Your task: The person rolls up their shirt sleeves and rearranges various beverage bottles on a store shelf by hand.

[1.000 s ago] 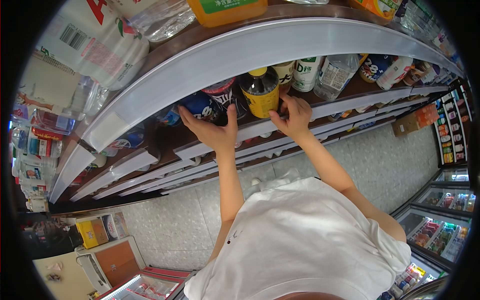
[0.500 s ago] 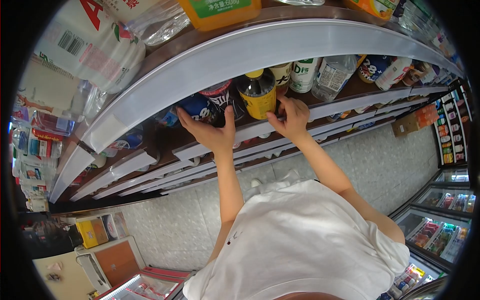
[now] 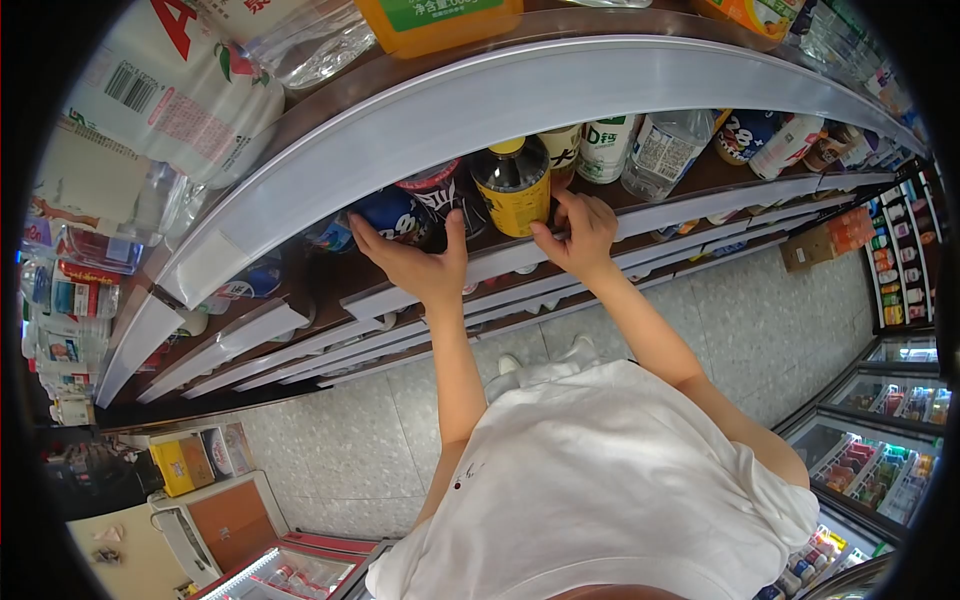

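On the shelf stands a bottle [image 3: 520, 207] with a yellow label and yellow cap. My right hand [image 3: 585, 230] is at its right side, thumb and forefinger apart by its lower edge; I cannot tell whether they touch it. My left hand [image 3: 425, 270] is spread in front of a blue-labelled bottle [image 3: 393, 213] and a dark bottle [image 3: 436, 190] with a pink band. Its thumb points up before the dark bottle, and its fingers reach over the blue one. Right of the yellow bottle stand a cream-labelled bottle [image 3: 562, 150] and a white bottle [image 3: 606, 150] with green lettering.
A grey shelf edge [image 3: 520, 80] curves above my hands, with large bottles on the shelf over it. A clear bottle [image 3: 668, 155] stands farther right. Lower shelves run below my hands. Glass-door coolers [image 3: 870, 450] stand at right, cartons [image 3: 825, 242] on the floor.
The view has shifted slightly. Both hands keep nearly the same places beside the bottles.
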